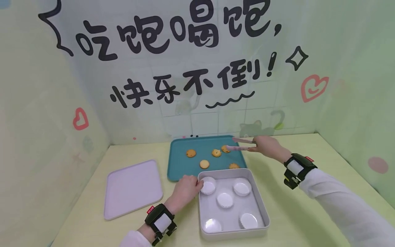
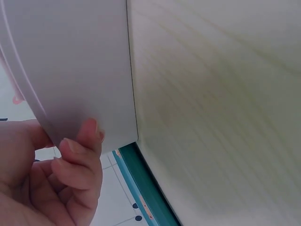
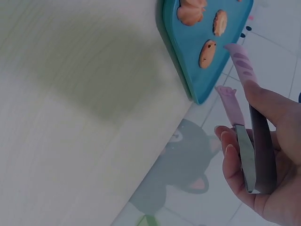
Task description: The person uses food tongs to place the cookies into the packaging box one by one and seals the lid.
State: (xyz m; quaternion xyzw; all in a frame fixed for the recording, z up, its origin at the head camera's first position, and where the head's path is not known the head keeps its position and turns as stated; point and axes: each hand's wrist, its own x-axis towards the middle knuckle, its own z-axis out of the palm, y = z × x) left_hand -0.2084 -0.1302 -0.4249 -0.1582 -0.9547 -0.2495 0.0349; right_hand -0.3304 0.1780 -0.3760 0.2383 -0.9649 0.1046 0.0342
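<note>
Honestly, head view puts a cookie [image 1: 224, 149] on the teal tray [image 1: 179, 168] by your tongs [image 1: 239, 148], left wrist shows your left hand [image 2: 61, 176] pinching the box wall [image 2: 80, 61], and right wrist your right hand [image 3: 284, 146] gripping spread tongs, so straddle the cookie before gently squeezing.

Fingers [image 2: 77, 175] grip the box [image 2: 84, 61] — teal tray [image 2: 142, 172] beyond.

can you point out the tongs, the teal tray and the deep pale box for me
tongs [image 3: 264, 153]: right wrist view, on a metal arm below the pink tip
teal tray [image 1: 182, 167]: head view, on its bare base
deep pale box [image 1: 229, 216]: head view, on its bare floor
</note>
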